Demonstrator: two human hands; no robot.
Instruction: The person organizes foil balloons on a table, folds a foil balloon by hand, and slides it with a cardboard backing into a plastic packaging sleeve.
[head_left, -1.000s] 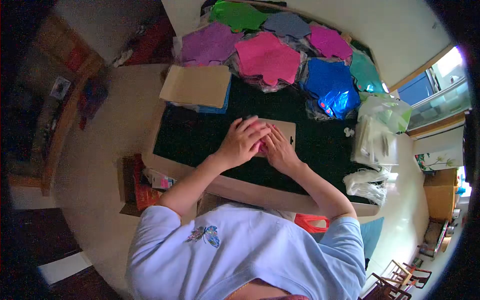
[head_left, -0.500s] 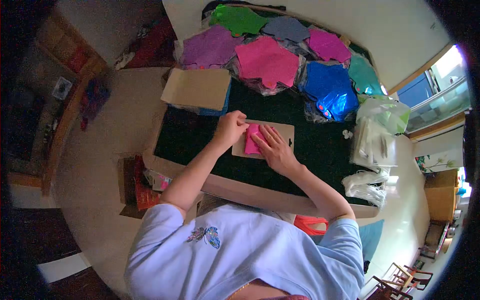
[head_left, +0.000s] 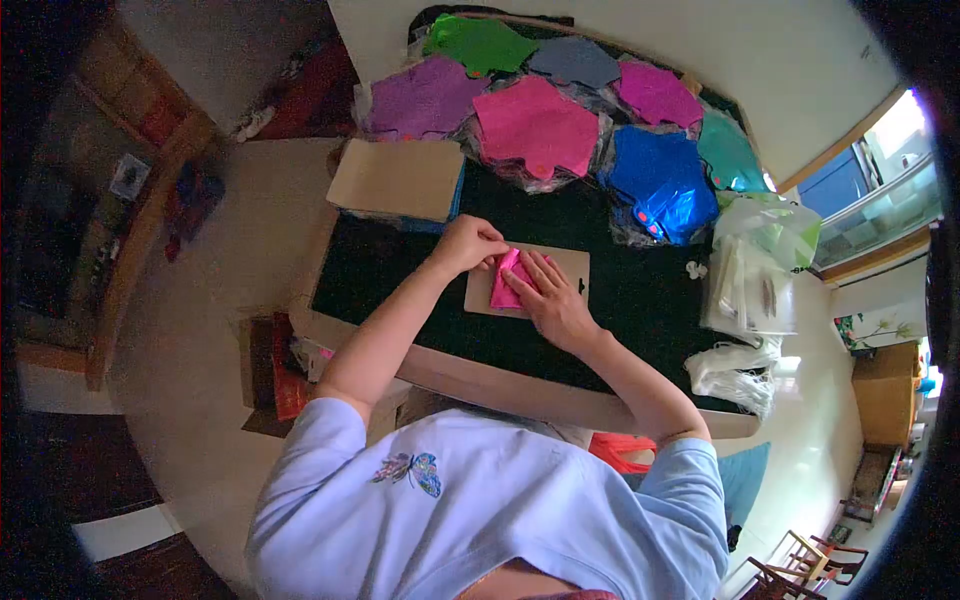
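Observation:
A folded piece of shiny pink foil (head_left: 507, 290) lies on a tan cardboard card (head_left: 571, 262) with a dark slot near its right edge. My left hand (head_left: 470, 245) pinches the foil's upper left corner, fingertips pressed together. Flat across the right part of the foil rests my right hand (head_left: 556, 300), its fingers extended and pressing down, hiding part of the foil and card. Both hands are over the dark green cloth (head_left: 420, 318) of the table.
Stacks of flat foil shapes line the far side: pink (head_left: 537, 128), purple (head_left: 425, 98), green (head_left: 478, 45) and blue (head_left: 655, 180). A pile of cardboard cards (head_left: 395, 178) sits at left. Clear plastic bags (head_left: 752, 285) and white string (head_left: 735, 375) lie at right.
My left hand has shifted slightly up and right, lifting the foil's upper left edge into a slanted fold. My right hand stays pressed on the foil.

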